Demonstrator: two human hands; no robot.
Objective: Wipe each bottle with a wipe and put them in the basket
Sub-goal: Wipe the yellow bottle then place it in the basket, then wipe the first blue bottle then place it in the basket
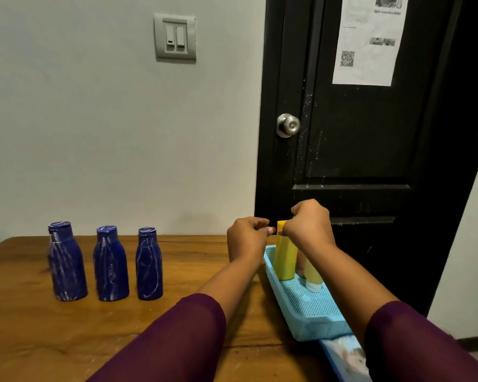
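Both arms reach forward. The right hand curls round the cap of a yellow bottle standing in the blue basket at 4 o'clock. The left hand is curled, thumb at the cap, its hold unclear. A second yellow bottle stands alongside in the basket, and three blue bottles stand on the table at 8 o'clock.

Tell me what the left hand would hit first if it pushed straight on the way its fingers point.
Probably the cap of the yellow bottle standing in the basket: the left hand points rightward at it, with the right hand gripping just beyond. Depth is unclear.
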